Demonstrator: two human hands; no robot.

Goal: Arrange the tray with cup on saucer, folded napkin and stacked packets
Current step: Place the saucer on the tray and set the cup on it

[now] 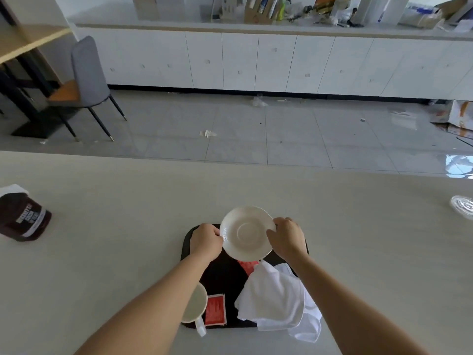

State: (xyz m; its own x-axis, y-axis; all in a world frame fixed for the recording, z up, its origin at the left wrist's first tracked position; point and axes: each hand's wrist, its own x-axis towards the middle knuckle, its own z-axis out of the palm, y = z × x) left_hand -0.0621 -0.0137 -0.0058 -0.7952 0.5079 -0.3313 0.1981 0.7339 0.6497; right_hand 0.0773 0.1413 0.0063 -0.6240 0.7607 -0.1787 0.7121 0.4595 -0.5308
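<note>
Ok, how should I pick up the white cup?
Probably by its handle. The cup stands upright at the tray's near left corner, handle sticking out toward you, so come in from the near side. The left forearm hides part of its rim.

Tray (pixel 188 238) on tabletop (pixel 128 252), near front edge. Saucer (pixel 247 233) over tray's far end, left hand (pixel 206 239) on its left rim, right hand (pixel 285 238) on its right rim. Cup (pixel 195 304) at tray's near left corner. Packet (pixel 215 310) just right of cup. Napkin (pixel 276 297) on tray's right side, hanging over near edge. Second packet (pixel 247 266) between saucer and napkin, partly under napkin. Pouch (pixel 21 216) far left on tabletop.
</note>
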